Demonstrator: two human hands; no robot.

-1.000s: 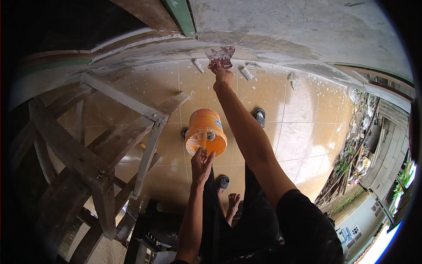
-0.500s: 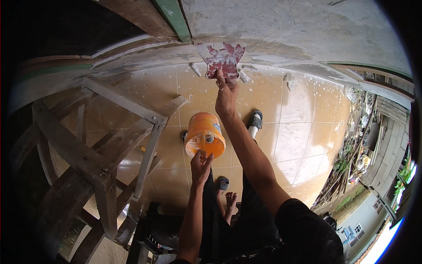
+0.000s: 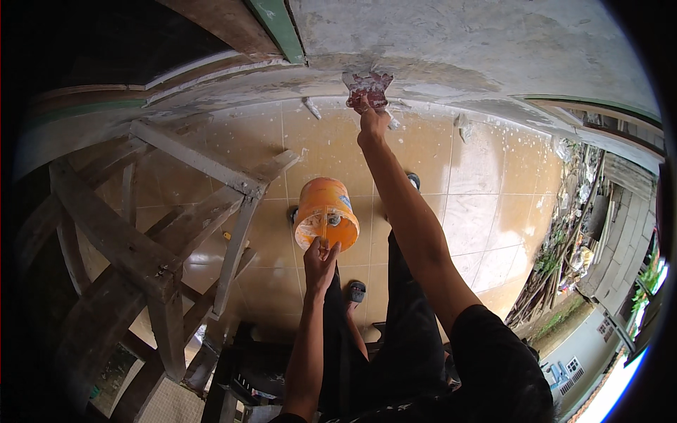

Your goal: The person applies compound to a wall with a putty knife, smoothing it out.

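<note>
My right hand (image 3: 373, 121) reaches forward with its fingers closed on a dark red putty spreader (image 3: 367, 90), smeared with white. The spreader's wide edge lies against the grey plastered wall (image 3: 451, 42). Nearer to me, my left hand (image 3: 321, 262) grips the edge of an orange bucket (image 3: 326, 194), which hangs tipped with its mouth toward me. White smears coat the bucket's inside, and a strip, perhaps a stick or handle, stands across its opening next to my fingers.
A rough wooden trestle (image 3: 162, 275) stands close on the left. White specks dot the tan tiled floor (image 3: 416, 282). Small pale scraps (image 3: 463, 127) lie along the wall's foot. Sticks and rubbish (image 3: 557, 261) are heaped at the floor's right edge. A sandalled foot (image 3: 356, 290) shows below the bucket.
My right hand has moved forward and slightly right with the spreader, which now appears smaller and pressed to the wall. My left hand and the bucket have barely shifted.
</note>
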